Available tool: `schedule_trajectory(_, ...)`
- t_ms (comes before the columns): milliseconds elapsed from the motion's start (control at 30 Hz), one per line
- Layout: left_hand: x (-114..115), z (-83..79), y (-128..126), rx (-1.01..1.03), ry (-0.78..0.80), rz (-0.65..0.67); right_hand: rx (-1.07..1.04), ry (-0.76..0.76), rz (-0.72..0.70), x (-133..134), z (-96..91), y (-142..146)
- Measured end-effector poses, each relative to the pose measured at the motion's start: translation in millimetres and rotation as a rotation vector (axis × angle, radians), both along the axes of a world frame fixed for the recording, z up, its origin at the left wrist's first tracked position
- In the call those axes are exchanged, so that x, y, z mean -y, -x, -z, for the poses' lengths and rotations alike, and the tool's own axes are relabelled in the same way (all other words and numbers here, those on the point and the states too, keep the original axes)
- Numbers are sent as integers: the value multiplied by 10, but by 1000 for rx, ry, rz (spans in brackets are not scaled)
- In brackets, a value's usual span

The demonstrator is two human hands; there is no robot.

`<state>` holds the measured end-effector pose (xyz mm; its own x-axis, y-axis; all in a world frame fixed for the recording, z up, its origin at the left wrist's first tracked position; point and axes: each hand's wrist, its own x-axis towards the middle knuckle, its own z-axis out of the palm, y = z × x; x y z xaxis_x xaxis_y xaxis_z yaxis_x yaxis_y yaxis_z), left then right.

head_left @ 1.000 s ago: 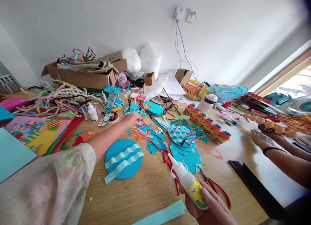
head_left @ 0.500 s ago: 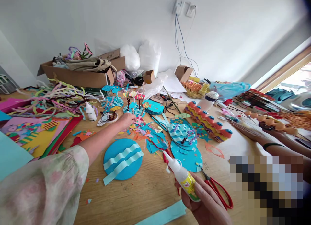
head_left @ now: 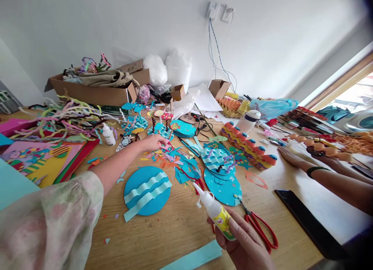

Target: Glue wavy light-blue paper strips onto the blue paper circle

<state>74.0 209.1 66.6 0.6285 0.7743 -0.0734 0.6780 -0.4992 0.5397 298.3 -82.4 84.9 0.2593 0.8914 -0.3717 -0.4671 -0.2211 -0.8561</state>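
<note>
My right hand (head_left: 241, 239) is closed around a small white glue bottle (head_left: 217, 215) with a yellow label. The bottle tilts with its pointed nozzle up and to the left; its little cap hangs off the side. Stretched across the table, my left hand (head_left: 155, 142) is over the paper scraps (head_left: 169, 157), fingers slightly apart at a pink scrap (head_left: 166, 146). Between my arms lies a blue disc (head_left: 147, 207) with two wavy pale-blue paper strips (head_left: 151, 190) across it. A loose pale-blue strip (head_left: 194, 256) lies at the front edge.
Red-handled scissors (head_left: 264, 231) lie by my right hand, near decorated blue discs (head_left: 223, 186). A black phone (head_left: 310, 223) is at the right, below another person's arms (head_left: 326, 176). Pipe cleaners (head_left: 64, 118), coloured paper (head_left: 58, 161), a second glue bottle (head_left: 108, 134) and a painted egg carton (head_left: 247, 145) surround the workspace.
My left hand has shifted slightly right and its fingers have stretched out over the pink scrap. The glue bottle has moved slightly left in my right hand. The other person's hand has drawn closer.
</note>
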Motion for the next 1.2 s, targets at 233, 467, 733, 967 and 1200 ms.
schedule_trajectory(233, 65, -3, -25, 109, 137, -58, -23, -12, -75, -60, 10, -6)
schedule_trajectory(467, 143, -18, 25, 223, 267, -140, -29, 11, -110, -26, 62, -28)
schedule_trajectory(733, 105, -106, 30, 160, 186, -156, -21, -15, -40, -1, 114, 9)
schedule_trajectory(967, 102, -154, -46, 85, -157, -246, 3, -3, -18, 1, 98, 49)
schedule_trajectory(1200, 141, -100, -74, 75, -271, -216, -24, -4, -25, 40, 133, 36)
